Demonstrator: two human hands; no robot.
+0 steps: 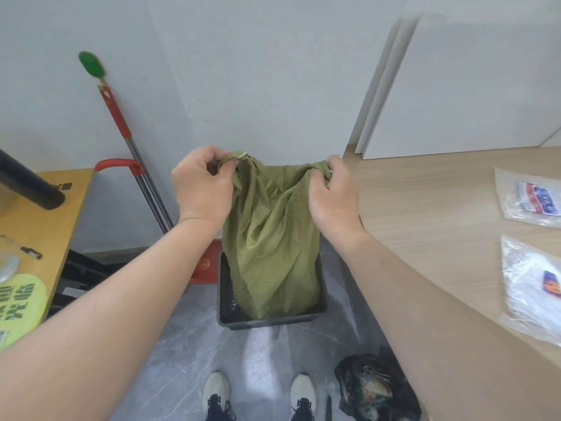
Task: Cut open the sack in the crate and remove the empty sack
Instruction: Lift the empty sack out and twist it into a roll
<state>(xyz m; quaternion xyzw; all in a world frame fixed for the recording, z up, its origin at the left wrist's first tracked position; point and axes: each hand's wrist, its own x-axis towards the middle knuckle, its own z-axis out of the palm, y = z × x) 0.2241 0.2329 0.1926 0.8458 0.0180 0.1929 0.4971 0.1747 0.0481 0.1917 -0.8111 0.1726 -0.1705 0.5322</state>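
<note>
An olive-green cloth sack (271, 238) stands upright in a black plastic crate (226, 296) on the grey floor. My left hand (202, 189) pinches the sack's top left corner, where a small white tie shows. My right hand (332, 192) grips the top right corner. Both hands hold the sack's upper edge stretched between them, well above the crate. The lower end of the sack sits inside the crate, and what lies under it is hidden.
A light wooden table (425, 214) with two clear plastic bags (529, 196) is on the right. A yellow table (39, 238) is at the left. A red-handled mop (121, 129) leans on the wall. A dark bag (375, 387) lies by my shoes (217, 393).
</note>
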